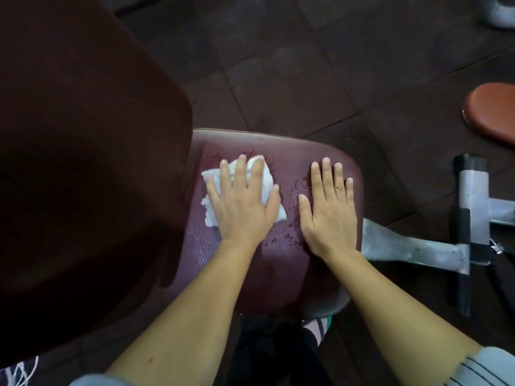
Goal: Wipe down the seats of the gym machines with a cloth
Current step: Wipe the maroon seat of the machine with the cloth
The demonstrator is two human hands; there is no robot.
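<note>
A dark maroon padded seat (281, 263) of a gym machine fills the middle of the view, with wet droplets across its surface. My left hand (242, 201) lies flat with straight fingers on a crumpled white cloth (267, 179), pressing it onto the seat's left half. My right hand (328, 207) rests flat and spread on the bare seat to the right, holding nothing. The cloth sticks out around my left hand on both sides.
The machine's large maroon backrest (83, 151) rises at the left and blocks that side. A grey metal frame (418, 249) with black grips extends to the right. Another orange-brown pad (493, 112) sits at the far right, above dark rubber floor tiles (278, 65).
</note>
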